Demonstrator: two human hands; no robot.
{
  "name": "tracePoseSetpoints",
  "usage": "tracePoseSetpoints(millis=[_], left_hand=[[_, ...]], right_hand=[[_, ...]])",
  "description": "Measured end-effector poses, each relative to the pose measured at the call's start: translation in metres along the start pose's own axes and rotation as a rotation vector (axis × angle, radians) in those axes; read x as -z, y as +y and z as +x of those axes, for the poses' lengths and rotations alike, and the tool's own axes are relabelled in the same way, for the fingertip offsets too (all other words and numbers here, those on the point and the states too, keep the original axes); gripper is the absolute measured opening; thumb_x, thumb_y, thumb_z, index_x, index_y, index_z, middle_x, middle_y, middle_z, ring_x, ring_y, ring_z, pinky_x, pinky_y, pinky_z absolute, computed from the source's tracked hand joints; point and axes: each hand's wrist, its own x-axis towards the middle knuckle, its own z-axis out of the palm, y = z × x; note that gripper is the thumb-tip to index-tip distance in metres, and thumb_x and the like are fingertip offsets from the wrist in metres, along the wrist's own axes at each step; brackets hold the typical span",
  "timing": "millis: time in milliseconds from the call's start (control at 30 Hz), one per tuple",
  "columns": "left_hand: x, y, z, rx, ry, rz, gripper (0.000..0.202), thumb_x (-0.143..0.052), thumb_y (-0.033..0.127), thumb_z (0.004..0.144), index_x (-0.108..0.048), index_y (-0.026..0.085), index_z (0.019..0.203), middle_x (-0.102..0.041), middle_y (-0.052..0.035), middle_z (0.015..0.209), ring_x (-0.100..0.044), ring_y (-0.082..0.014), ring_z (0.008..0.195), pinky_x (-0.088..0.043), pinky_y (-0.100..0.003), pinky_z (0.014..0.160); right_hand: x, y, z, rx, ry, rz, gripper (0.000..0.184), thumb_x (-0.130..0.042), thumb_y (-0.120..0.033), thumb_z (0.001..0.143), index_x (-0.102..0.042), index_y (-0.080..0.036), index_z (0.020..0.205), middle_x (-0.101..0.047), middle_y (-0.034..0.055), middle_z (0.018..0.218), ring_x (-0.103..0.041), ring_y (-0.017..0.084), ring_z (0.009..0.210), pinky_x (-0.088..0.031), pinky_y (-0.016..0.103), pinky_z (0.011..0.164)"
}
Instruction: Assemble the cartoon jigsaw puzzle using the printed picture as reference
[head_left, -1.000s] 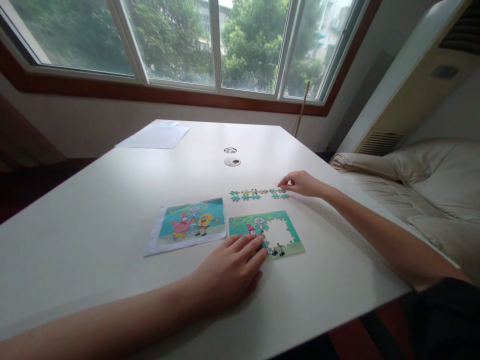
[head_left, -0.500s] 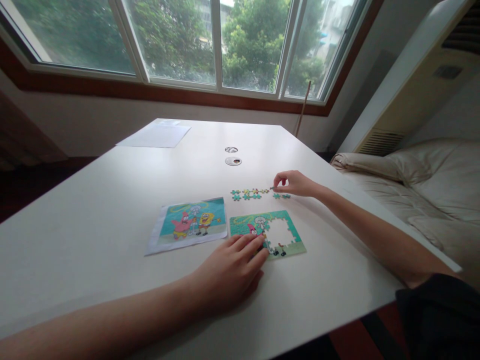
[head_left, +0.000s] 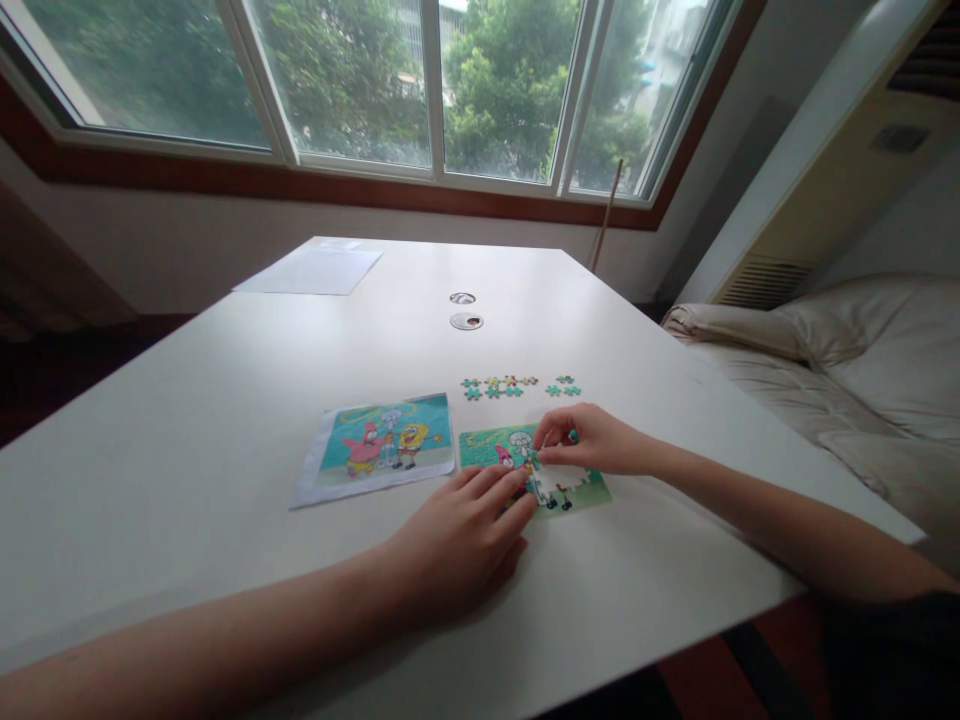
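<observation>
A partly filled jigsaw puzzle (head_left: pixel 598 490) with a green-blue cartoon scene lies on the white table, a white gap in its right half. My left hand (head_left: pixel 469 530) rests flat on its lower left part, fingers stretched out and holding nothing. Above the gap, my right hand (head_left: pixel 592 440) pinches a small puzzle piece (head_left: pixel 538 456) at the gap's left edge; the fingers mostly hide it. Behind the puzzle lie loose puzzle pieces (head_left: pixel 493 392) in two rows, with a smaller group of pieces (head_left: pixel 571 391) to their right. A printed reference picture (head_left: pixel 375 450) lies left of the puzzle.
Two round inserts (head_left: pixel 466 321) sit in the tabletop toward the far side. White paper sheets (head_left: pixel 315 270) lie at the far left of the table (head_left: pixel 187 430). A cream sofa (head_left: pixel 825 370) stands beyond the right edge, and a window runs along the back.
My right hand has come from the loose pieces back toward me to the puzzle's gap, carrying one piece. Another loose piece behind it is now uncovered. My left hand has stayed put.
</observation>
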Motion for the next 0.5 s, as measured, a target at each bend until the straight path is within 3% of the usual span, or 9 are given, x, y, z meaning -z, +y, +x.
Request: tracePoseSetpoints(millis=[233, 500], left_hand=[[0.0011, 0.0001, 0.0004, 0.002, -0.026, -0.015, 0.026, -0.041, 0.02, 0.085, -0.05, 0.014, 0.109, -0.05, -0.0121, 0.124, -0.046, -0.0269, 0.111, -0.041, -0.044, 0.09], [0.0011, 0.0001, 0.0007, 0.004, -0.031, -0.012, 0.026, -0.041, 0.02, 0.086, -0.051, 0.014, 0.109, -0.05, -0.0118, 0.123, -0.046, -0.0269, 0.11, -0.041, -0.043, 0.09]], right_hand=[[-0.0044, 0.0014, 0.0003, 0.02, 0.043, -0.069, 0.014, -0.063, -0.028, 0.072, -0.066, -0.016, 0.077, -0.06, -0.0005, 0.062, -0.05, 0.009, 0.055, -0.037, 0.019, 0.051], [-0.0105, 0.0012, -0.0044, 0.15, 0.127, -0.286, 0.009, -0.064, -0.028, 0.073, -0.065, -0.019, 0.073, -0.06, -0.0008, 0.063, -0.051, 0.01, 0.061, -0.037, 0.021, 0.06]])
